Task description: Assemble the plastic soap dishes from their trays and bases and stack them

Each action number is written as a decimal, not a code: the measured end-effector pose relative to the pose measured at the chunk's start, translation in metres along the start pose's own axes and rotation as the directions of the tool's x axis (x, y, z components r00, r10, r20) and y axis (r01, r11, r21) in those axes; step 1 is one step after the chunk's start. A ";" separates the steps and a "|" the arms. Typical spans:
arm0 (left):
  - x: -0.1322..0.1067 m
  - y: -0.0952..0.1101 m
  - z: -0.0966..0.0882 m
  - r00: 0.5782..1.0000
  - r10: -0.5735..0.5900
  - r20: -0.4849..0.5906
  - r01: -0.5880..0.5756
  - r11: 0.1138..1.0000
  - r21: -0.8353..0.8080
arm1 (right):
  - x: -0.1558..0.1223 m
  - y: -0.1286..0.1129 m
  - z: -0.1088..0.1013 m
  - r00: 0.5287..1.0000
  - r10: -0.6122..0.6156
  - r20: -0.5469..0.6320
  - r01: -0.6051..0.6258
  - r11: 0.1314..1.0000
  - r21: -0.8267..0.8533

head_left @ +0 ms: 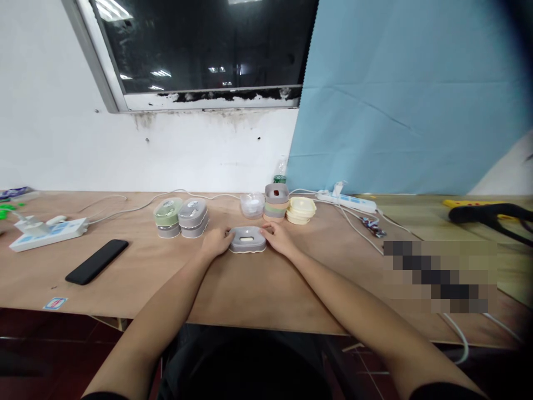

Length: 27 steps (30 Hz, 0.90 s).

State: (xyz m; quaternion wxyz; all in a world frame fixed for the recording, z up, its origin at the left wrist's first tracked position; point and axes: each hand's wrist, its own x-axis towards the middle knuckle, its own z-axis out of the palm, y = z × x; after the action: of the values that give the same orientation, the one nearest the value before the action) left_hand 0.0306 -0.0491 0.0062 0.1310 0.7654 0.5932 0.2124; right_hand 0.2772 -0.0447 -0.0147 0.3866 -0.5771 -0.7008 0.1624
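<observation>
A grey plastic soap box (pixel 247 240) with a white wavy base and a small oval opening in its lid sits at the near middle of the wooden table (pixel 250 294). My left hand (pixel 216 241) grips its left end, and my right hand (pixel 277 238) grips its right end. Just behind it stand a small clear plastic box (pixel 252 205) and a stack of grey, green and peach boxes (pixel 276 203). Further left are a green-lidded stack (pixel 167 215) and a grey-lidded stack (pixel 192 216). A cream-yellow stack (pixel 300 210) stands to the right.
A white power strip (pixel 48 233) with plugs and a black phone (pixel 96 261) lie at the left. A second power strip (pixel 345 201), white cables and a plastic bottle (pixel 280 172) sit at the back. A pixelated patch (pixel 439 276) covers part of the right.
</observation>
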 end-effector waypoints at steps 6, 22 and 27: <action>0.000 0.001 0.001 0.999 -0.012 0.043 0.009 0.998 0.063 | -0.001 -0.006 0.000 0.999 -0.023 -0.039 0.018 0.990 -0.140; -0.001 0.000 -0.002 0.999 0.018 0.045 -0.018 1.000 -0.001 | 0.085 -0.027 0.013 0.990 -0.124 -0.063 0.091 0.917 -0.388; 0.001 -0.001 0.001 0.999 0.017 0.049 -0.017 1.000 -0.014 | 0.082 -0.030 0.011 0.980 -0.163 -0.112 0.136 0.967 -0.214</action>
State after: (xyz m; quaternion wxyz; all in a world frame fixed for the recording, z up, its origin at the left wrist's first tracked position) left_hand 0.0300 -0.0476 0.0051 0.1487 0.7745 0.5818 0.1986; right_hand 0.2455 0.0258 0.0276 0.3804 -0.5685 -0.7291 0.0221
